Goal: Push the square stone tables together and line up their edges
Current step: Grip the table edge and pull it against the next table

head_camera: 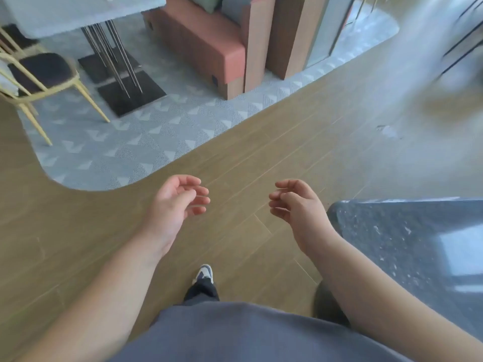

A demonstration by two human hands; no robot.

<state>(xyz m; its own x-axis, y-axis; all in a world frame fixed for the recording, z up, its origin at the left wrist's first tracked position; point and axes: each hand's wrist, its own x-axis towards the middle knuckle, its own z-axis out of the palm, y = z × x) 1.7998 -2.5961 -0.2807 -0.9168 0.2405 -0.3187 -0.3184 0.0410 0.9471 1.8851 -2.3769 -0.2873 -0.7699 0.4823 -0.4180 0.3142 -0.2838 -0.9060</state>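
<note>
A light grey stone table [78, 14] stands at the far upper left on thin metal rods and dark base plates [125, 87]. Part of a dark speckled stone tabletop [407, 236] shows at the lower right, close to my right forearm. My left hand [177, 202] and my right hand [295, 202] hover in front of me above the wooden floor, palms facing each other, fingers loosely curled, holding nothing. Neither hand touches a table.
A yellow-framed chair with a dark seat [39, 71] stands left of the grey table on a patterned grey carpet [146, 142]. A red upholstered bench [198, 40] and wooden panels [261, 43] stand behind. My foot [203, 274] is on the wooden floor [300, 142].
</note>
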